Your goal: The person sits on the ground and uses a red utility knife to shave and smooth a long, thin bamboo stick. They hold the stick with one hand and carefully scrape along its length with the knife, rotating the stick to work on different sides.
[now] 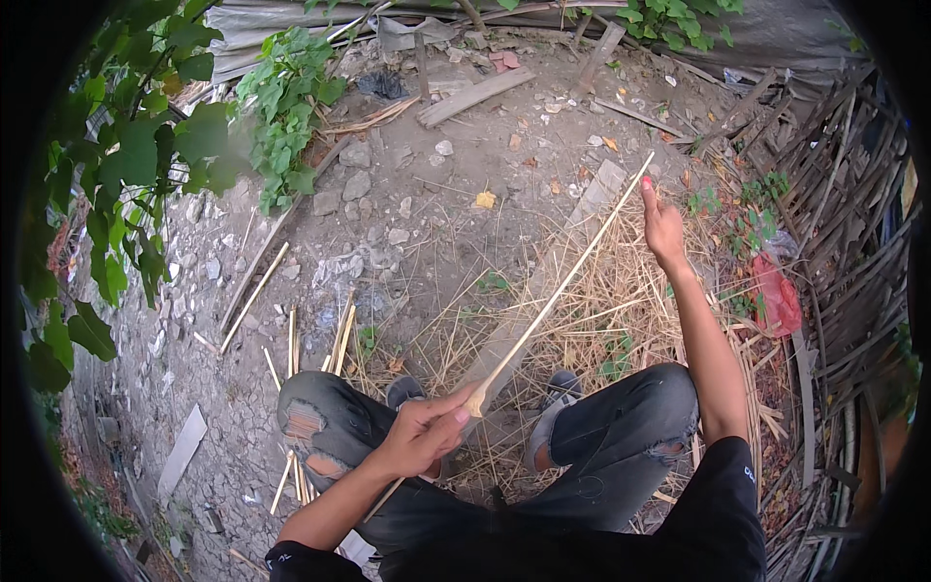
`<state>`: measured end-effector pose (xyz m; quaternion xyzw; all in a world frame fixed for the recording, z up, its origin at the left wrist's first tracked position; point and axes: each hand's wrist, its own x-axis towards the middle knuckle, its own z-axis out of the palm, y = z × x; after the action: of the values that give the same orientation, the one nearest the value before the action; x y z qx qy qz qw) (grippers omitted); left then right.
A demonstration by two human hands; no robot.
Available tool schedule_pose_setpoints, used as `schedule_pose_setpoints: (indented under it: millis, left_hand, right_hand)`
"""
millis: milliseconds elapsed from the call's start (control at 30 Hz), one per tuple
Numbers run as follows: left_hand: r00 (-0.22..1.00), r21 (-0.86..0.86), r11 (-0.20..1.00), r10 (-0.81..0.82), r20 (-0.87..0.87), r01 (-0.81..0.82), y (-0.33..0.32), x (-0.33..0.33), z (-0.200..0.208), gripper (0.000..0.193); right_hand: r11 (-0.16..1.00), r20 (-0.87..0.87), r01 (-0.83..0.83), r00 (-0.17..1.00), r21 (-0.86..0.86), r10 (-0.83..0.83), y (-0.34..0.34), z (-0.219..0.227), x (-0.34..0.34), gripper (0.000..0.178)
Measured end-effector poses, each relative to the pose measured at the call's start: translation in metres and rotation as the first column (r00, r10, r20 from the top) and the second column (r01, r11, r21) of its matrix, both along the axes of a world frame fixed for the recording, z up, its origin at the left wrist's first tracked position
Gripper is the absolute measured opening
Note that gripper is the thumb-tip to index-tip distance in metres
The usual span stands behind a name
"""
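Note:
My left hand (427, 432) is closed around a long, thin, pale stick (553, 310) that looks like split bamboo, near a wider pale node. The stick slants up and away to the right over my lap and the ground, and a short end sticks out behind my left hand. By its far tip, my right hand (663, 231) is closed with the arm stretched forward. A small red spot shows at the top of that hand; what it is, and whether the fingers hold anything, I cannot make out. My bent knees in torn jeans (339, 417) are below.
Straw-like shavings (601, 310) cover the ground ahead, around a grey plank (596, 194). Pale sticks (254, 296) lie at left, more beside my left knee. A heap of dark slats (824, 194) and a red bag (776, 296) are at right. Leafy vines (291, 107) hang at left.

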<state>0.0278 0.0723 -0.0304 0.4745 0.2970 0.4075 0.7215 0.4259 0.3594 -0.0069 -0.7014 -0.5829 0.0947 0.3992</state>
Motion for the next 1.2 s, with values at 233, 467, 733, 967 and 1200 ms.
schedule_pose_setpoints:
  millis: [233, 467, 733, 967, 1200]
  left_hand:
    - [0.973, -0.268, 0.952, 0.188, 0.137, -0.146, 0.021, -0.002, 0.004, 0.047]
    - [0.955, -0.321, 0.933, 0.229, 0.188, -0.161, 0.037, 0.010, 0.016, 0.049]
    - [0.932, -0.385, 0.914, 0.245, 0.268, -0.130, 0.039, 0.008, 0.010, 0.046]
    - [0.986, -0.383, 0.924, 0.044, 0.162, 0.022, 0.013, 0.003, 0.005, 0.051]
    - [0.977, -0.317, 0.948, 0.032, 0.209, 0.036, 0.024, 0.002, 0.002, 0.051]
  right_hand:
    - [0.903, 0.040, -0.418, 0.905, -0.103, 0.424, -0.051, 0.033, -0.048, 0.070]
    - [0.467, 0.070, -0.832, 0.469, -0.298, 0.880, -0.127, 0.060, -0.147, 0.057]
    - [0.465, 0.108, -0.716, 0.485, -0.521, 0.868, -0.132, 0.057, -0.175, 0.063]
    - [0.927, -0.059, -0.291, 0.957, -0.237, 0.285, -0.014, 0.032, -0.089, 0.080]
    - [0.977, -0.061, -0.193, 0.980, -0.096, 0.188, -0.023, 0.001, -0.023, 0.072]
